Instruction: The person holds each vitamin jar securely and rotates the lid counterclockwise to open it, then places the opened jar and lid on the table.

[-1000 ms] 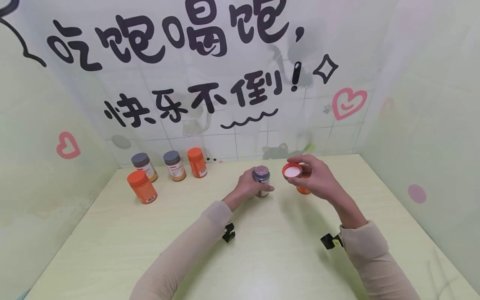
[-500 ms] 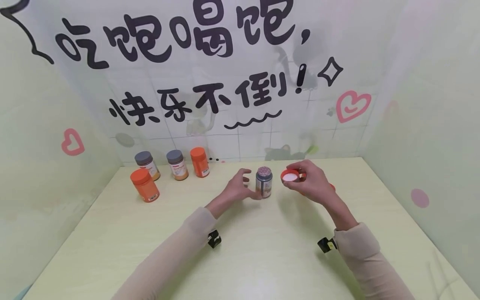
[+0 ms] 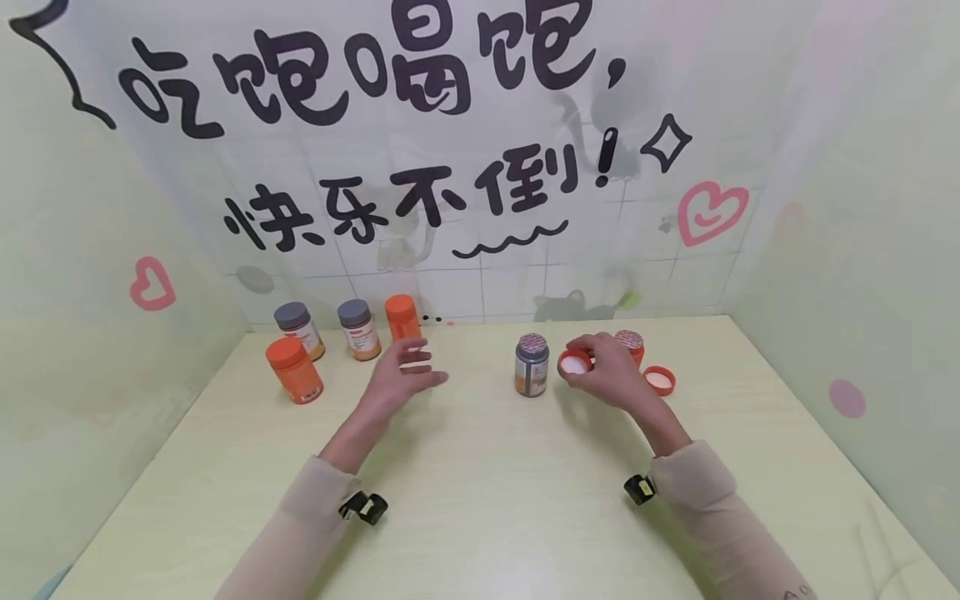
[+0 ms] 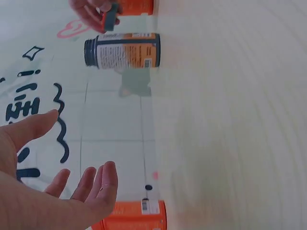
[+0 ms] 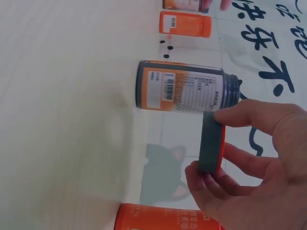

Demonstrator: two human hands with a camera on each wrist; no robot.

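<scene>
This is a small booth-like indoor nook (whether in a home, shop or studio, one cannot tell), its pale wood-grain bench [image 3: 487, 508] enclosed by a left wall [image 3: 75, 375], a right wall [image 3: 832, 275] and a back wall [image 3: 510, 287] bearing a black Chinese slogan [image 3: 432, 204] about eating and drinking one's fill, and a grey cartoon cat [image 5: 163, 170].

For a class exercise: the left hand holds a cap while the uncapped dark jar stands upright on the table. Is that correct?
No: the head view shows the right hand holding the cap. The uncapped dark jar does stand upright on the table.
</scene>
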